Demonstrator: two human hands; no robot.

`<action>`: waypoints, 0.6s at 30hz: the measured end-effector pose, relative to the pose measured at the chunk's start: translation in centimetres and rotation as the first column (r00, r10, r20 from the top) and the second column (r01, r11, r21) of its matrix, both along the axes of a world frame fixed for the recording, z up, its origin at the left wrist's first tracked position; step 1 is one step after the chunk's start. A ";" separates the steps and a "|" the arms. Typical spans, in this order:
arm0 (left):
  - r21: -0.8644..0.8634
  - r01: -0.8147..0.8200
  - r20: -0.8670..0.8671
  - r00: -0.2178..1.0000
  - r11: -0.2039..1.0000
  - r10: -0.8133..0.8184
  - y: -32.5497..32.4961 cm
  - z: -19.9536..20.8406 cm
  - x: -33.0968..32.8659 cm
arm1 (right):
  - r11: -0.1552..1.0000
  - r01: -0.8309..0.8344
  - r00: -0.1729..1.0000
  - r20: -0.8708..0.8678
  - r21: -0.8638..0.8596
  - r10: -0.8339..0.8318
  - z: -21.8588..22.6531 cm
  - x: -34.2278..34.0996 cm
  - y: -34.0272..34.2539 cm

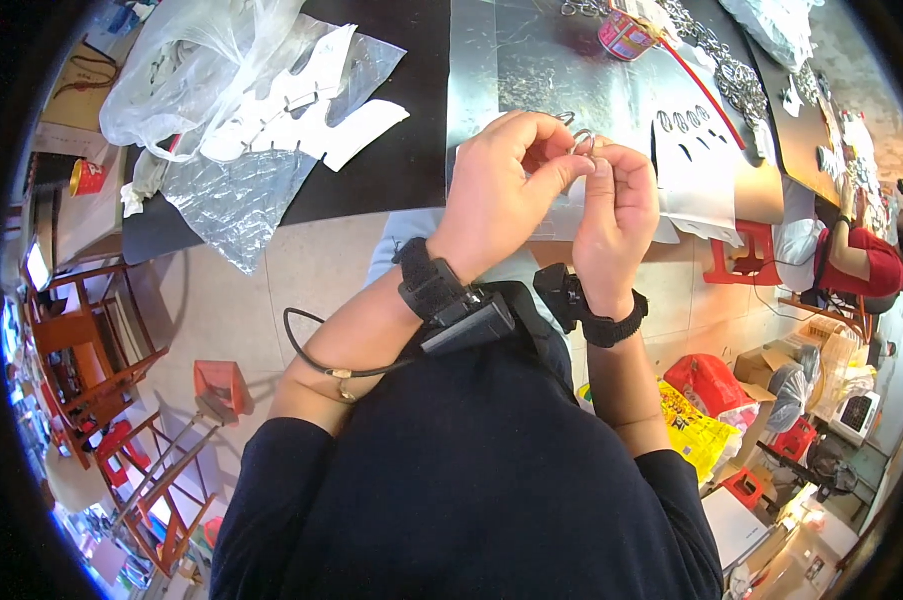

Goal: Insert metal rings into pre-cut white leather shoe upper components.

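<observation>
Above the near edge of the work table, both hands meet at a small metal ring [584,142]. My left hand [497,195] is closed, its thumb and forefinger pinching at the ring. My right hand [615,210] is closed too, thumb and fingertips pressed to the lower side of the same ring. A second ring-like metal piece [566,118] shows just beyond the left fingers; whether they hold it is unclear. Right of the hands, several small metal rings [681,121] lie in a row on white paper [707,195], with small dark curved pieces [703,144] below them.
A red-and-yellow tin [627,37], a long red stick [702,88] and metal chains [734,85] lie at the far right. White cut sheets [302,110] and a clear plastic bag [187,60] cover the left side. A person in red [867,258] sits at the right.
</observation>
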State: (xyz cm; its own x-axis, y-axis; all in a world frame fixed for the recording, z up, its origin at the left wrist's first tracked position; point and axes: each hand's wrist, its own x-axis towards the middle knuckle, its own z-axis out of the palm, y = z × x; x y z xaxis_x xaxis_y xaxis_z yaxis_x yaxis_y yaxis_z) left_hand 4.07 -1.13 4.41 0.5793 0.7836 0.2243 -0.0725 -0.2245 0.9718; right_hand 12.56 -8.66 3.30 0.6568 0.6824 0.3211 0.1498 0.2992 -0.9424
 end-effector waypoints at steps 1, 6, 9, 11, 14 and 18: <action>0.000 0.001 0.002 1.000 1.000 -0.001 0.1 0.1 -0.1 | 1.000 0.001 1.000 0.002 0.000 -0.001 0.0 0.0 0.0; -0.086 0.078 -0.046 0.996 0.993 -0.082 1.1 0.3 -0.4 | 1.000 0.008 0.992 0.127 -0.030 -0.004 -0.3 0.1 -0.2; -0.078 0.069 -0.057 0.996 0.995 -0.073 1.3 0.2 -0.4 | 0.999 0.007 0.982 0.191 -0.035 0.000 -0.3 0.1 -0.1; 0.070 -0.017 -0.066 0.998 0.997 0.022 0.8 0.2 -0.3 | 0.999 -0.008 0.994 0.110 -0.037 0.012 -0.2 0.3 0.0; 0.323 -0.182 -0.049 0.977 0.929 0.208 0.2 0.2 -0.5 | 0.996 -0.085 0.996 -0.036 -0.003 0.085 -0.2 0.7 -0.3; 0.300 -0.175 -0.038 0.980 0.938 0.195 0.2 0.0 -0.8 | 0.980 -0.186 0.962 -0.191 0.066 0.195 -0.3 0.7 -1.0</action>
State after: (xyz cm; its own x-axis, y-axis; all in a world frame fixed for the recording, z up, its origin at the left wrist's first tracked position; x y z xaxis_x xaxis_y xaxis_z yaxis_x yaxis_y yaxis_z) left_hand 3.28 -0.94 4.37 0.4514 0.7837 0.4266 0.0598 -0.5036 0.8619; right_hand 13.22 -9.69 3.00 0.5691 0.7882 0.2343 -0.1002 0.3493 -0.9316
